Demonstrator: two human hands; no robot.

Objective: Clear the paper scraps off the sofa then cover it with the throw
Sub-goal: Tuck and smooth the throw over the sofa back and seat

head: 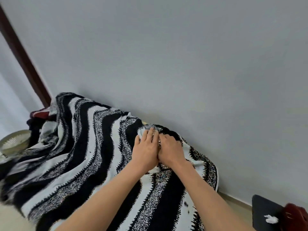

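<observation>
A black, white and grey wavy-striped throw (93, 147) lies spread over the sofa, which it hides almost entirely. Both my hands are on it at the top of the backrest, close to the wall. My left hand (145, 150) presses flat on the fabric with straight fingers. Touching it on the right, my right hand (170, 150) has its fingers curled down into the throw at the back edge. A crumpled white paper scrap (271, 219) lies off the sofa on a black object (263, 210) at the lower right.
A plain grey wall (183, 55) runs right behind the sofa. A dark red cushion (40, 113) shows at the sofa's far left end, with a pale fan grille (15, 142) beside it. A brown door frame (21, 52) stands at the left; a red object (295, 217) sits lower right.
</observation>
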